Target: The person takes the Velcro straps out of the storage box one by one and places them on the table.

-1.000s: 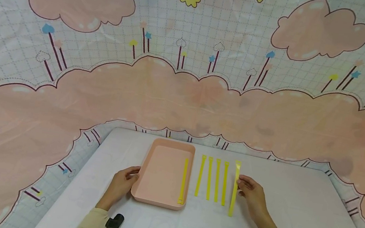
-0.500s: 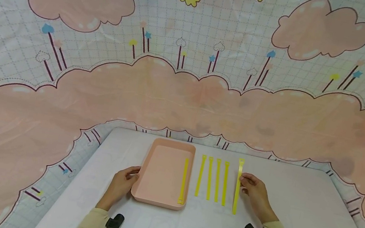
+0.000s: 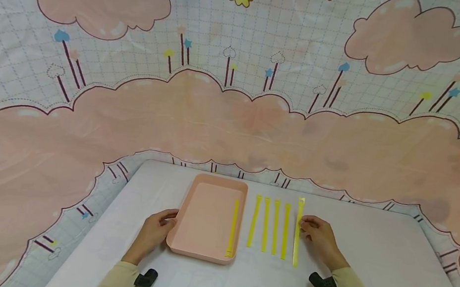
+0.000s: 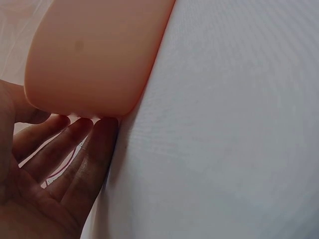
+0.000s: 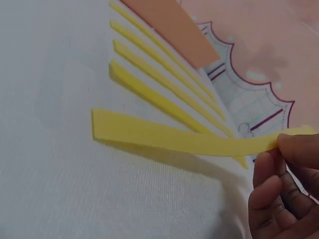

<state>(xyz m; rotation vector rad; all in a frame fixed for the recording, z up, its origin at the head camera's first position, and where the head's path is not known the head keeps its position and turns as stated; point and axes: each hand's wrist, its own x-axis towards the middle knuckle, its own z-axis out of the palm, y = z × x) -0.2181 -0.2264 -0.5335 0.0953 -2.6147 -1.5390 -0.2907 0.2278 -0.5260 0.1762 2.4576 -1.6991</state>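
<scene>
My left hand (image 3: 155, 232) rests at the left side of the shallow peach tray (image 3: 202, 219). In the left wrist view its straight fingers (image 4: 79, 164) touch the tray's outer wall with their tips. Between thumb and fingertips my right hand (image 3: 320, 236) pinches a thin yellow strip (image 3: 296, 244) near its far, wider end. The right wrist view shows this strip (image 5: 164, 137) bending slightly, with a shadow beneath it. Several similar yellow strips (image 3: 274, 228) lie side by side between the tray and my right hand. Another yellow strip (image 3: 233, 227) lies inside the tray along its right wall.
A white table (image 3: 379, 257) carries everything. Behind it hangs a printed cloth (image 3: 232, 129) with peach clouds. Black wrist devices, one on the left (image 3: 147, 278) and one on the right (image 3: 322, 281), sit at the sleeves.
My right hand has shifted slightly right and then back left with the pinched strip, whose near end now appears farther from me. The left hand and tray hold their place.
</scene>
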